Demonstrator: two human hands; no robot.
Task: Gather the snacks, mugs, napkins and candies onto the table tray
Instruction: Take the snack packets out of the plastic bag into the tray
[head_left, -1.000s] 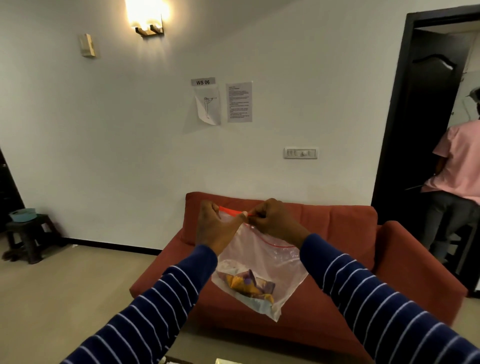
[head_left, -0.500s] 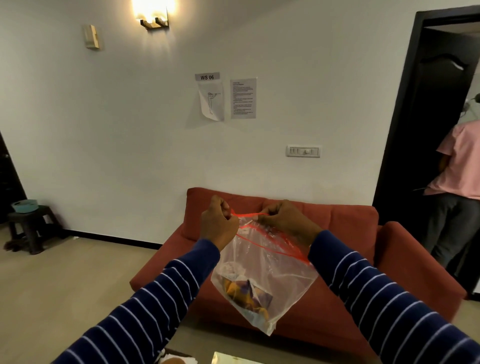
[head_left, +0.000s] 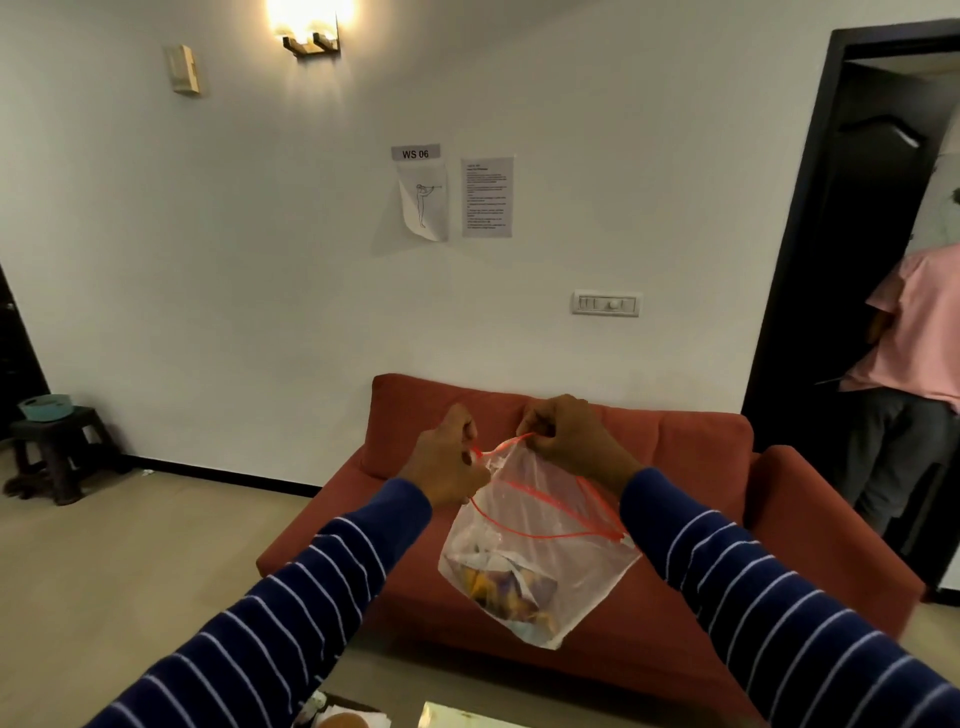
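Above the red sofa (head_left: 675, 457), left hand (head_left: 447, 467) and right hand (head_left: 566, 441) are each pinching one lip of the clear zip bag (head_left: 535, 551), holding its candies (head_left: 506, 590) aloft.

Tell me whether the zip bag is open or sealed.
Open: both hands pull the zip bag's red seal strips apart.

Room beyond the task: red sofa, white wall, dark doorway.

Red sofa (head_left: 701, 467) against the white wall (head_left: 260, 260); lit wall lamp (head_left: 310, 36) above, "WS 06" label (head_left: 415, 153) over two paper sheets, switch plate (head_left: 607, 304). Dark stool (head_left: 57, 447) left carries a teal bowl (head_left: 45, 407). Person in pink shirt (head_left: 917, 332) stands in the doorway.
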